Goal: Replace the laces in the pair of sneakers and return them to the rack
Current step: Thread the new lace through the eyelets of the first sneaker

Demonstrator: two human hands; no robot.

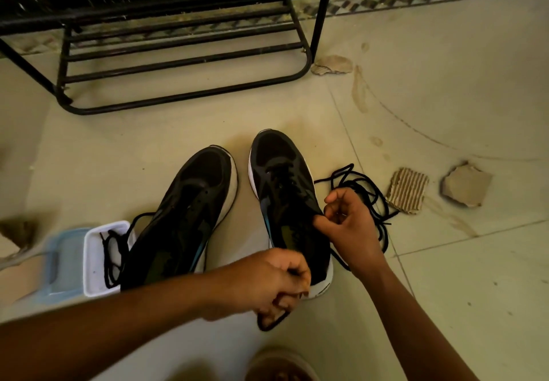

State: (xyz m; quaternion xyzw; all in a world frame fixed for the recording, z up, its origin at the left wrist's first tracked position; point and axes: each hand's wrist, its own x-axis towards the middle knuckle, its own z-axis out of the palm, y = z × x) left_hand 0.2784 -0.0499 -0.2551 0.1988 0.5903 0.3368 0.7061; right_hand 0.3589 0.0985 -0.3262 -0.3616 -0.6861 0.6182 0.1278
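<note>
Head view. Left sneaker (190, 208) and right sneaker (283, 184) side by side on floor; rack (184, 63) at 12 o'clock. Left hand (267, 279), at 6 o'clock of right sneaker, fingers curled round black lace (267, 325). Right hand (347, 226) pinches right sneaker's collar edge, 3 o'clock side.

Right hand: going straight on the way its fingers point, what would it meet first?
Probably the laced sneaker: the right hand points its fingers left at its collar; depth is unclear.

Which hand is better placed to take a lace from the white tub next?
Left, probably. The white tub lies on the left, beside that forearm, though the left hand grips a lace. The right hand pinches the far sneaker, across both shoes.
</note>
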